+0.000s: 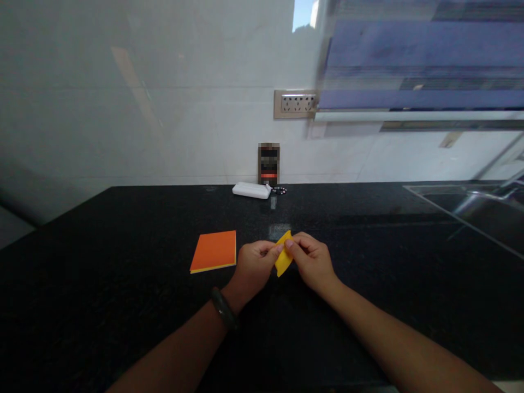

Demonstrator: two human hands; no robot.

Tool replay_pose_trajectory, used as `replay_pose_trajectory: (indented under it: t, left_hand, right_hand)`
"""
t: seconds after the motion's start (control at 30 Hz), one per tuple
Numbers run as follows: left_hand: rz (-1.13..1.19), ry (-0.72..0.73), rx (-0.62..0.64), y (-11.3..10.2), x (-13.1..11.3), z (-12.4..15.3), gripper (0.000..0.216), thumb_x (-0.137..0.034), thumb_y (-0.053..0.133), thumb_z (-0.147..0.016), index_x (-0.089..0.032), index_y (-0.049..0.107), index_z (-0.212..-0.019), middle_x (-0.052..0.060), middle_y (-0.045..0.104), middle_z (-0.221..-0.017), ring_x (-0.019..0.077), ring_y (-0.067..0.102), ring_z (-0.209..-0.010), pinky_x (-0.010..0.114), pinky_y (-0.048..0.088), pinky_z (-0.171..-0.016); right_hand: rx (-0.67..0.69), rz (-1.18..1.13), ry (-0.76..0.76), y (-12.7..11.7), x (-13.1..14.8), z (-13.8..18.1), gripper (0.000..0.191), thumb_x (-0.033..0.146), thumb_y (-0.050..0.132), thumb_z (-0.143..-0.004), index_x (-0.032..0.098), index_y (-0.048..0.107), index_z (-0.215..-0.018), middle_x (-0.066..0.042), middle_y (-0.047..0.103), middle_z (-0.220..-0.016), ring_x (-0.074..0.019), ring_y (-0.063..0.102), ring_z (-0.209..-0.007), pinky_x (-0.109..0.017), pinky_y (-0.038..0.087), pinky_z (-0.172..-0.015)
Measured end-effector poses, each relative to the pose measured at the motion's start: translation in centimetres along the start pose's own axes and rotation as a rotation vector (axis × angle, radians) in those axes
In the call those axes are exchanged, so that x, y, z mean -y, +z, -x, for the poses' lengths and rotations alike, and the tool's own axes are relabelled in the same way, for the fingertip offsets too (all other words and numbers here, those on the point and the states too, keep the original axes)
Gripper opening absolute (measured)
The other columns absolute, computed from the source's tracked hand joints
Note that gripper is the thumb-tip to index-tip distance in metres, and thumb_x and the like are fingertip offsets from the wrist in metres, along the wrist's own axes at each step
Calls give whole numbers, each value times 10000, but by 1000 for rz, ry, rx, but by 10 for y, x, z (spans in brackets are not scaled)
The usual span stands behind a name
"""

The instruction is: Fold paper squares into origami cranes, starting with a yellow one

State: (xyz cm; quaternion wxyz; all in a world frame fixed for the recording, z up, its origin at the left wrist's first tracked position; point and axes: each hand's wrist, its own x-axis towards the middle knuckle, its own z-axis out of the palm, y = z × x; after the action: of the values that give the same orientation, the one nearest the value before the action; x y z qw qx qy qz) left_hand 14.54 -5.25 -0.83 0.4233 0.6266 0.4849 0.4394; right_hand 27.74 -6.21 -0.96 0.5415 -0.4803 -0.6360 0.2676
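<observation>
Between my two hands is a small folded piece of yellow paper, tilted, with a pointed lower end. My left hand pinches its left edge with thumb and fingers. From the other side my right hand grips it, the thumb pressed on its upper part. Both thumb tips lie close together on the paper, and the fingers behind it are partly hidden. A square stack of coloured paper, orange on top with a yellow edge below, rests on the counter just left of my left hand. A dark bangle circles my left wrist.
On the black countertop, a white power bank-like block with a beaded strap lies by the wall. Behind it a phone-like upright object leans there, its face pixelated. A sink is at right, a socket panel above.
</observation>
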Motion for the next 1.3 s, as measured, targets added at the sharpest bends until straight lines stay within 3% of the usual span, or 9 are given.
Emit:
replay_pose_trajectory:
  t: [0.27,0.53,0.8,0.9,1.0,1.13,1.3]
  left_hand:
    - [9,-17,22,-1,-3,0,250,-356,568,-680,-124,652,-637,25,627,-583,128,549,-536,201,396,-464]
    - [-80,14,47,-2,-2,0,247,-334,543,-694,-124,658,-633,27,626,-579,126,541,-531,201,381,-465]
    - [-130,66,75,-3,-4,3,247,-337,533,-704,-139,655,-620,20,623,-582,124,537,-535,201,372,-472]
    - [-57,20,95,-1,-2,1,276,-368,523,-716,-134,656,-658,19,620,-582,125,541,-534,206,380,-473]
    - [133,-92,152,2,-2,-1,313,-398,496,-737,-125,649,-763,24,627,-607,127,562,-529,216,413,-477]
    - [308,-218,171,6,-2,-1,287,-276,601,-675,-119,601,-915,36,653,-713,114,598,-552,212,456,-518]
    - [389,-216,153,7,-2,0,238,-172,546,-711,-115,593,-938,55,659,-781,105,617,-596,213,481,-572]
  right_hand:
    - [35,-6,11,-2,0,-1,226,270,478,-774,168,578,-600,-4,507,-605,-106,478,-552,-211,383,-483]
    - [110,-191,223,1,-2,-3,223,361,580,-694,169,511,-603,26,506,-531,-90,452,-462,-219,392,-447]
    - [147,-349,272,2,0,-3,190,351,579,-691,172,546,-640,29,528,-539,-90,478,-465,-221,411,-461]
    - [81,-276,214,1,-2,-4,180,335,584,-696,166,561,-639,14,534,-567,-98,490,-495,-225,420,-472]
    - [-76,-143,95,-2,-3,-5,170,302,583,-708,161,575,-613,-10,548,-627,-114,510,-558,-238,431,-510]
    - [-221,-49,-44,-2,-2,-4,147,245,567,-730,168,585,-606,-19,550,-655,-127,519,-615,-253,430,-558]
    - [-268,-13,-100,1,1,-1,129,223,556,-744,177,578,-626,-21,543,-679,-132,521,-635,-262,435,-566]
